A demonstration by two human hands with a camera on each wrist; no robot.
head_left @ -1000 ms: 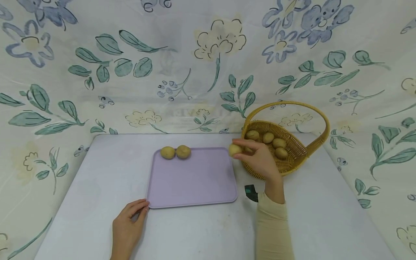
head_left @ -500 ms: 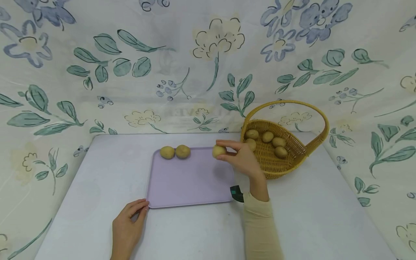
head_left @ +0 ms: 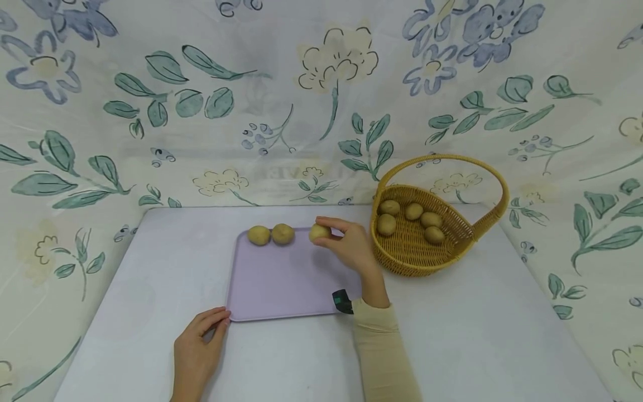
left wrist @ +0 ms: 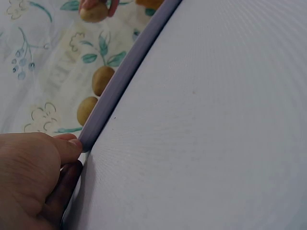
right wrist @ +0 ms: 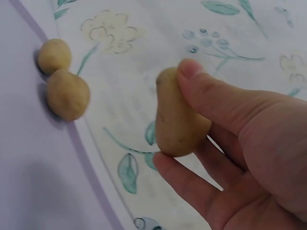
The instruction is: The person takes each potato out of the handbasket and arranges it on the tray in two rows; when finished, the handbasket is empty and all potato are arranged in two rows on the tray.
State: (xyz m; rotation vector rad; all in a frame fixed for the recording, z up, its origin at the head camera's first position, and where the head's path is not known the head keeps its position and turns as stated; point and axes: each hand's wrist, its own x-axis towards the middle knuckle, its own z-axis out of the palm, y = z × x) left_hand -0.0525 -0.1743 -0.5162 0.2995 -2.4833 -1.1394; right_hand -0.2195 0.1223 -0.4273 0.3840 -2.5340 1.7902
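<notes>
My right hand point(head_left: 346, 243) pinches a potato point(head_left: 319, 232) between thumb and fingertips, held up over the back right part of a lilac tray point(head_left: 281, 285). In the right wrist view the held potato point(right wrist: 177, 115) looks long, with the thumb on its upper end and a fingertip at its lower end. Two potatoes point(head_left: 259, 235) point(head_left: 283, 234) lie side by side at the tray's back left edge. At the tray's front left corner my left hand point(head_left: 198, 346) grips the rim; the left wrist view shows thumb and finger at the lilac corner point(left wrist: 103, 115).
A wicker basket point(head_left: 417, 269) with a tall arched handle stands right of the tray, tilted, with several potatoes point(head_left: 414, 211) in it. A white table point(head_left: 482, 335) lies under everything. Floral cloth point(head_left: 281, 139) hangs behind it and at both sides.
My right hand has carried the potato leftward from beside the basket to above the tray. The left hand, the tray and the two potatoes on it have stayed in place.
</notes>
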